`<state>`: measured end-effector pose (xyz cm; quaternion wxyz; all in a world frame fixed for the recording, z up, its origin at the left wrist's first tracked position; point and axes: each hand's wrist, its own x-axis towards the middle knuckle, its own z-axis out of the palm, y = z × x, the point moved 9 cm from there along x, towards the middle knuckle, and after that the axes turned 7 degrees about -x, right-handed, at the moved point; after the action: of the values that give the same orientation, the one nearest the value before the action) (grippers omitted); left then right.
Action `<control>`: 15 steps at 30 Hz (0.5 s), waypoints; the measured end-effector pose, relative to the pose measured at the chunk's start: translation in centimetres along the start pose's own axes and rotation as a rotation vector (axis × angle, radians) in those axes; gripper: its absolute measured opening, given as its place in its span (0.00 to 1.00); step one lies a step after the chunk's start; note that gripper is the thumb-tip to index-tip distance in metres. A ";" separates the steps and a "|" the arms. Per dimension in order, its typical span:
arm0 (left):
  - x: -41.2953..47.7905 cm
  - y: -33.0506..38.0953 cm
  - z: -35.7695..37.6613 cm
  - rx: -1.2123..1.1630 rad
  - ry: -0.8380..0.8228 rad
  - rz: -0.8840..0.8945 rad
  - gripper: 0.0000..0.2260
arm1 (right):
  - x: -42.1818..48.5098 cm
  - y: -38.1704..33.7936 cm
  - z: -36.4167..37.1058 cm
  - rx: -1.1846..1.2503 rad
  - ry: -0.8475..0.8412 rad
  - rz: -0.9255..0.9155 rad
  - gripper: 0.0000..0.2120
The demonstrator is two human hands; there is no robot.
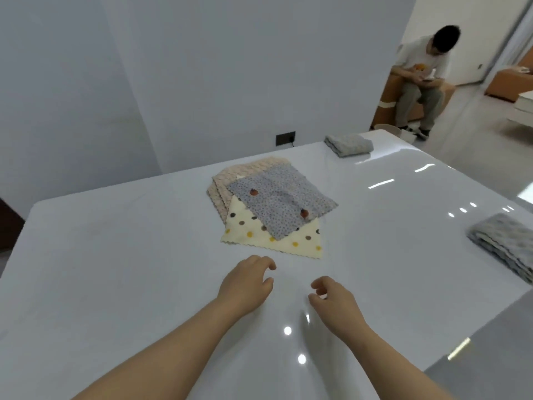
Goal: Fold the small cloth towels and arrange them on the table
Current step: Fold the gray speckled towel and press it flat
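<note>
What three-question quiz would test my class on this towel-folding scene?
1. True or false: the left hand and right hand hold nothing.
2. Which lies on top of the pile? A beige cloth, B grey dotted cloth, C cream spotted cloth.
3. How many folded towels lie apart from the pile?
Key: 1 true; 2 B; 3 two.

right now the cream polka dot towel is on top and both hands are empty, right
No: in the head view the grey spotted towel is on top, partly covering the cream polka dot towel. Left hand and right hand are empty.
</note>
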<state>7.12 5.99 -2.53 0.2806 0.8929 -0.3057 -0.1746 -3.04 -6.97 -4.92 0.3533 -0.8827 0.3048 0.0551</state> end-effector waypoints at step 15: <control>12.0 0.7 2.4 0.081 0.273 -0.355 0.11 | 13.0 2.8 -3.8 -0.293 -0.072 -0.281 0.20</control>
<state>14.70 -3.11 -5.66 0.2481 0.9586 -0.1099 -0.0865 5.40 -17.54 -7.87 0.2359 -0.9560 0.1547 0.0804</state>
